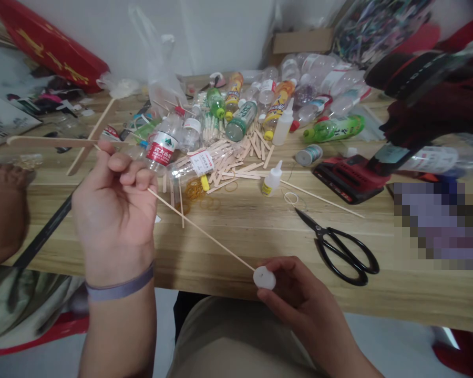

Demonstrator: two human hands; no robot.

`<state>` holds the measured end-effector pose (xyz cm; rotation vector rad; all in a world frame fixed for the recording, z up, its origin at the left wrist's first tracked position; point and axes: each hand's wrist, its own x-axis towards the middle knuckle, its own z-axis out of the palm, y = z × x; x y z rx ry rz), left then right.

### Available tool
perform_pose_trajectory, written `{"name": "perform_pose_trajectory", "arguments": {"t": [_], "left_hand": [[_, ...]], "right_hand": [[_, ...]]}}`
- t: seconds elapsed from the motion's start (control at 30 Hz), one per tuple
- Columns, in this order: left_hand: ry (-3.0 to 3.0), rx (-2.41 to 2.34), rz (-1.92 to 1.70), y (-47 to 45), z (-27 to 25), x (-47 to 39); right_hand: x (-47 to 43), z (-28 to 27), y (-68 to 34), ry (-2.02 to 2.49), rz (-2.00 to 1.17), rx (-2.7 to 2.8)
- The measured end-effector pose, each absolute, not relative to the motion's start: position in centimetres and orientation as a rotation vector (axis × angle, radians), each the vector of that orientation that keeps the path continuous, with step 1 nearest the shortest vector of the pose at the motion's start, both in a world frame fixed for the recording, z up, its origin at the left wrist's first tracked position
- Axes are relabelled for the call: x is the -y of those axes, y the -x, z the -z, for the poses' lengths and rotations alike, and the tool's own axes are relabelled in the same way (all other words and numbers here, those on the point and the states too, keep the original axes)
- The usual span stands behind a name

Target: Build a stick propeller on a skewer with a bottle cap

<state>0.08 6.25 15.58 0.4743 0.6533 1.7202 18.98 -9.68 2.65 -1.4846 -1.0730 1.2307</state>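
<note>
My left hand (116, 199) is closed around a thin wooden stick (205, 232), holding it aslant above the table. At the stick's upper end, beyond my fingers, two flat craft sticks (49, 142) form a cross. My right hand (299, 299) pinches a white bottle cap (264, 278) between thumb and fingers. The stick's lower end meets this cap, which has a small dark spot near its middle. Whether the stick passes through it I cannot tell. Black-handled scissors (331, 244) lie on the table beyond my right hand.
Plastic bottles (161, 144) and loose craft sticks (256, 144) crowd the table's back half. A small glue bottle (272, 179) stands near rubber bands (195, 191). A red-and-black cordless drill (350, 176) stands at right. Another person's hand (6, 210) rests at the left edge.
</note>
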Motion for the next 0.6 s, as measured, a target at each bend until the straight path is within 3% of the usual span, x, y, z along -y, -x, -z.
{"name": "perform_pose_trajectory", "arguments": {"t": [0.23,0.6], "left_hand": [[-0.539,-0.734,-1.627,-2.6,-13.6,-4.6],[-0.913,-0.774,-0.904,-6.6,-6.1,2.6]], "right_hand": [[9.5,-3.3,-19.5,1.571,-0.999,1.323],[6.8,-5.5,-19.5,1.289,-1.051,1.030]]}}
